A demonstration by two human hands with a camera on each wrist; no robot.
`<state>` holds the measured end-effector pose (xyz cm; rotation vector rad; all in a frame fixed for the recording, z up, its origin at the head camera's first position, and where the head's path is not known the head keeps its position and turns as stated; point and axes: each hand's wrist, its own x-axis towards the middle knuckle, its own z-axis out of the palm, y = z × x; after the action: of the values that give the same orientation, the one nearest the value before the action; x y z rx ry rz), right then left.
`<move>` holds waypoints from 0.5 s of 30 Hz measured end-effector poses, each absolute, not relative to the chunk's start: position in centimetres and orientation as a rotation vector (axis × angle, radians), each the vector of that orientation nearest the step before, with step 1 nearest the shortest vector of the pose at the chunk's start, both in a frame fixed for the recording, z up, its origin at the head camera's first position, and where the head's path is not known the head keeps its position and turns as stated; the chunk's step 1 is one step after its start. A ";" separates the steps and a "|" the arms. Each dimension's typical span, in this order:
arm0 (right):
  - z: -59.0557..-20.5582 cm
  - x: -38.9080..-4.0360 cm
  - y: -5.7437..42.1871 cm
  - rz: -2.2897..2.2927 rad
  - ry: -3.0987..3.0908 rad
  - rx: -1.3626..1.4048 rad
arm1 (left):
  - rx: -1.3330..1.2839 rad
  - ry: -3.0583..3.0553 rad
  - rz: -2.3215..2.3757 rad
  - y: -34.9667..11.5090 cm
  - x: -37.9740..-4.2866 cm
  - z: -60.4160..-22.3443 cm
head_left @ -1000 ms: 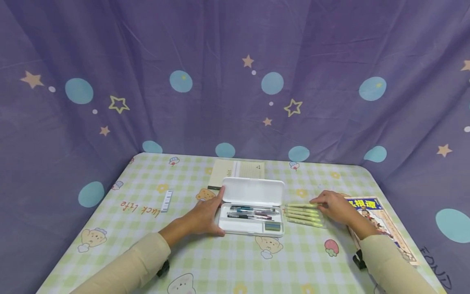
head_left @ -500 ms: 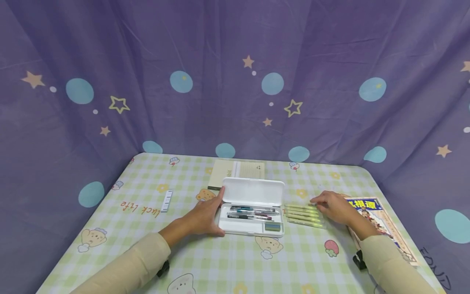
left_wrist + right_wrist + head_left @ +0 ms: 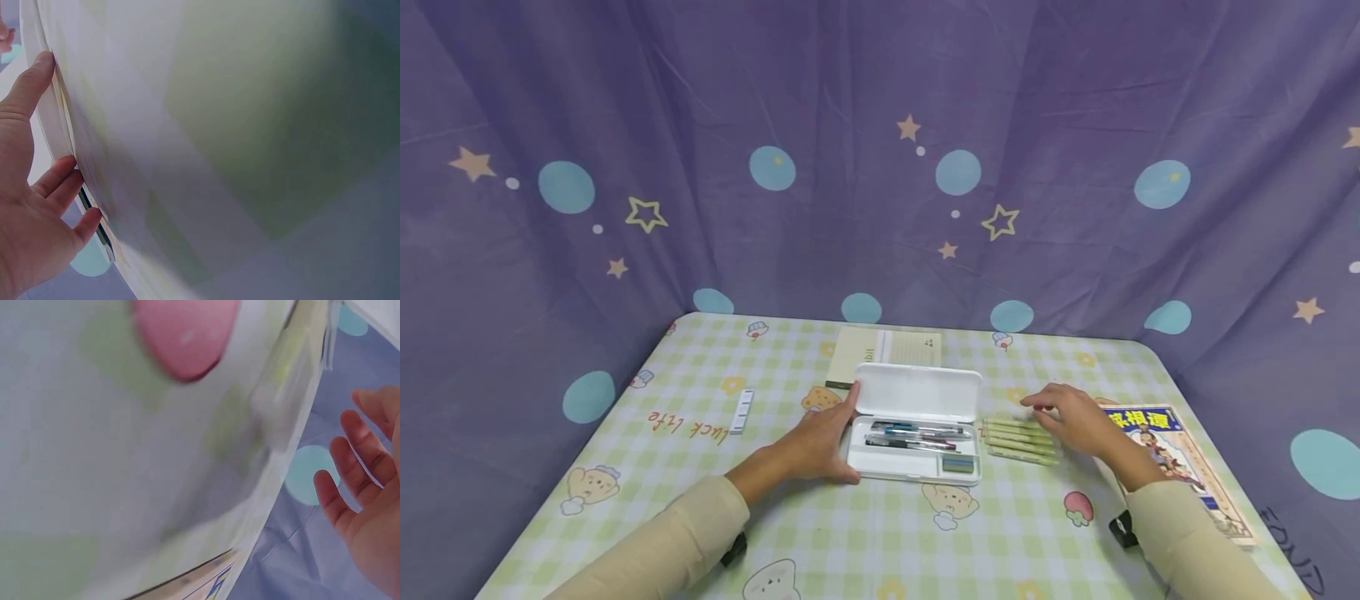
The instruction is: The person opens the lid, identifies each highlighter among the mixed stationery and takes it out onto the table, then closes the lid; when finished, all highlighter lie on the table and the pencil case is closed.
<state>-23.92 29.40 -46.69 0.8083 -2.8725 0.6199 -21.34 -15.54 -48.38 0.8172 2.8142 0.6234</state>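
A white pencil case (image 3: 917, 392) lies with its lid raised, several pens (image 3: 917, 434) and a small green-blue block (image 3: 958, 463) inside. My left hand (image 3: 822, 440) rests along the case's left end, thumb at the near corner and forefinger up by the lid. In the left wrist view its fairly straight fingers (image 3: 62, 181) touch the case's edge. Right of the case lies a clear pack of yellow-green highlighters (image 3: 1019, 442). Over the pack's right side my right hand (image 3: 1070, 419) hovers, fingers loosely bent and holding nothing; the right wrist view shows these fingers (image 3: 359, 469) apart from the pack.
Behind the case lies a beige notebook (image 3: 850, 354), partly covered by the lid. A colourful book (image 3: 1180, 458) sits at the right, under the right forearm. A small white-and-blue strip (image 3: 741, 412) lies left on the checked tablecloth (image 3: 820, 542). Purple curtain (image 3: 880, 275) stands behind.
My right hand has come away from the highlighter pack's right edge, shifting slightly left and up with its fingers loosening. The left hand stays on the pencil case.
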 end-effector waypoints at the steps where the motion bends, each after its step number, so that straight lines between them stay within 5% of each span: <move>1: -46.6 -24.0 29.1 0.618 -2.869 0.812 | 0.818 2.815 0.624 -15.5 -21.3 -48.4; 15: -45.2 -25.5 25.2 0.655 -2.741 0.880 | 0.816 2.816 0.629 -15.4 -21.3 -48.3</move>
<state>-25.52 25.20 -45.17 0.8803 -2.7407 0.6554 -21.28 -15.43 -48.29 0.8157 2.8159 0.6289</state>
